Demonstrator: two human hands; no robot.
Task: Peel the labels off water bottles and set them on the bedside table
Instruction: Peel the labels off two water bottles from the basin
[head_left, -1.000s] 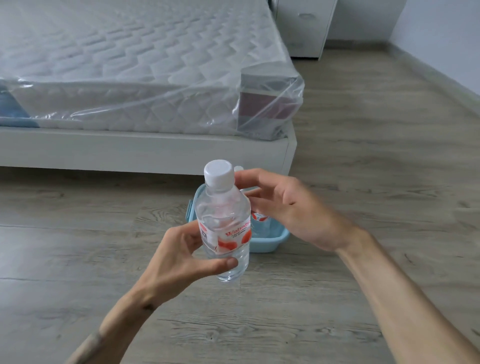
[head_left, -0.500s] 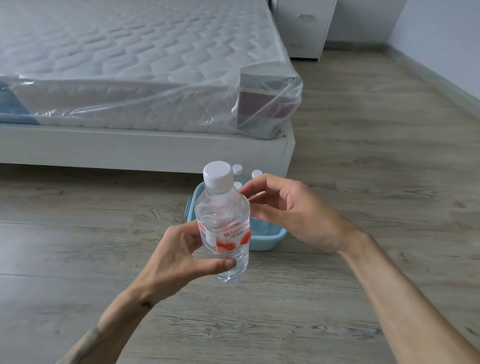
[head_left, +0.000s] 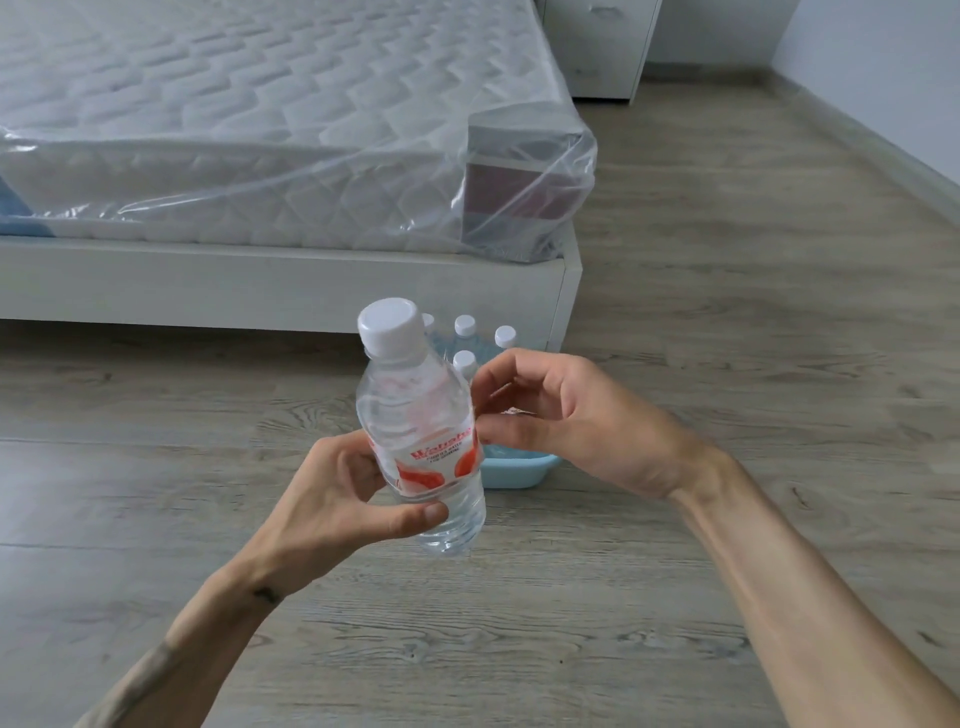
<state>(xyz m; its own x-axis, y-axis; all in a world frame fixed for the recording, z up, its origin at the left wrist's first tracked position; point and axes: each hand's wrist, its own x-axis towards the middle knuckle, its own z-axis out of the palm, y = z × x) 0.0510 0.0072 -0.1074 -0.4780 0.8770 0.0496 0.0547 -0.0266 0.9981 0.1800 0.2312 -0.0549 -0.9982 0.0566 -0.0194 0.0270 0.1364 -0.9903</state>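
A clear water bottle (head_left: 418, 415) with a white cap and a red-and-white label (head_left: 436, 460) is held upright and slightly tilted over the floor. My left hand (head_left: 337, 496) grips its lower half, thumb across the front below the label. My right hand (head_left: 561, 415) is curled beside the bottle's right side, thumb tip touching the label's edge, fingers bent and apart. Behind the hands a light blue basin (head_left: 514, 467) on the floor holds several more capped bottles (head_left: 465, 327), partly hidden.
A white bed frame (head_left: 291, 288) with a plastic-wrapped mattress (head_left: 249, 124) fills the upper left. A white bedside table (head_left: 597, 47) stands at the back beyond the bed's corner. Grey wood floor (head_left: 727, 312) stretches to the right up to the wall.
My right hand slid down from near the bottle's neck to the label's right edge. The bottle tilted slightly, and more caps in the basin show behind it.
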